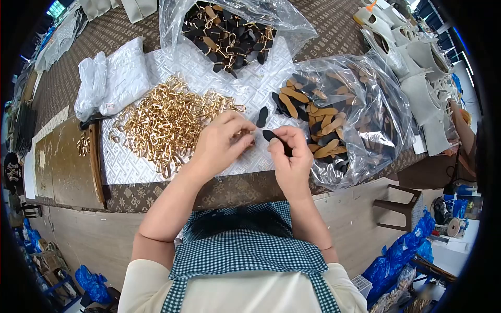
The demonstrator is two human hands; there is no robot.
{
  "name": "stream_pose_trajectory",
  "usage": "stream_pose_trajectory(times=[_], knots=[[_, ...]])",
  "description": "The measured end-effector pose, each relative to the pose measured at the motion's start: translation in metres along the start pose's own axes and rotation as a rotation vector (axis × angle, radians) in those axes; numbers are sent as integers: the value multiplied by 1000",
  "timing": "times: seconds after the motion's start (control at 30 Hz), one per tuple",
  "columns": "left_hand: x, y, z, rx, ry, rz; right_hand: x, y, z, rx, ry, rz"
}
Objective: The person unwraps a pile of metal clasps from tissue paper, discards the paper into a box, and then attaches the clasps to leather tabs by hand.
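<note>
My right hand (293, 159) pinches a black leather tab (270, 136) between thumb and fingers, its narrow end pointing up and left. Just to the left, my left hand (223, 144) is closed with bent fingers at the edge of a heap of gold metal snap hooks (166, 122). Whatever its fingertips hold is mostly hidden. Another black tab (262, 117) lies alone on the white patterned sheet (255, 180) beyond my hands. Close on the right, a clear plastic bag (373, 141) spills loose black and tan tabs (326, 125).
A second clear bag (292, 23) at the back holds tabs joined to gold hooks (229, 39). White plastic packets (125, 75) and a wood-edged board (68, 161) are at left. Pale bags (425, 83) line the right side. A brown stool (399, 208) stands on the floor.
</note>
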State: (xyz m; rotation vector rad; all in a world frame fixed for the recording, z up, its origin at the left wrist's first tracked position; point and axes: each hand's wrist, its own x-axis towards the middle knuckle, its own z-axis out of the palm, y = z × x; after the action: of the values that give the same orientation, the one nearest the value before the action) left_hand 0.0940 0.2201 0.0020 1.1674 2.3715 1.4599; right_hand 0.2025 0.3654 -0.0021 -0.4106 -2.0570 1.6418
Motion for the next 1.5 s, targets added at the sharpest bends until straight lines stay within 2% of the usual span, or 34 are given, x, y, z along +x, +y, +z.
stream_pose_trajectory(times=[0.03, 0.13, 0.57, 0.87, 0.9, 0.97, 1.07, 1.13, 1.2, 1.27, 1.3, 1.37, 1.5], knots=[[-1, -1, 1, 229, -12, 98, 0, 2, -3, 35, 11, 12], [-2, 8, 7, 355, -64, 71, -2, 10, -7, 85, -2, 38], [-2, 8, 3, 327, -107, 66, -6, 9, -8, 86, -6, -4], [-2, -3, 11, 346, 29, 102, -5, 8, -11, 130, -53, 43], [-2, -4, 10, 308, 80, 125, -6, 8, -10, 149, -53, 51], [1, -3, 7, 77, 126, -13, -7, 8, -10, 185, -44, 68], [2, -3, 6, -243, 145, -167, -8, 8, -5, 47, -73, 30], [1, -5, 6, -437, 119, -211, -6, 6, 4, -80, -43, -102], [1, -3, 5, -429, 67, -210, -3, 2, 11, -215, -13, -212], [0, -2, 6, -424, 65, -194, -2, 2, 13, -249, 0, -219], [0, 0, 3, -499, 23, -249, -1, 2, 13, -267, 5, -222], [0, 1, -4, -650, -61, -359, 0, -2, 12, -232, 7, -145], [-2, -3, -6, -841, -151, -366, 0, -9, 6, -90, -34, -22]])
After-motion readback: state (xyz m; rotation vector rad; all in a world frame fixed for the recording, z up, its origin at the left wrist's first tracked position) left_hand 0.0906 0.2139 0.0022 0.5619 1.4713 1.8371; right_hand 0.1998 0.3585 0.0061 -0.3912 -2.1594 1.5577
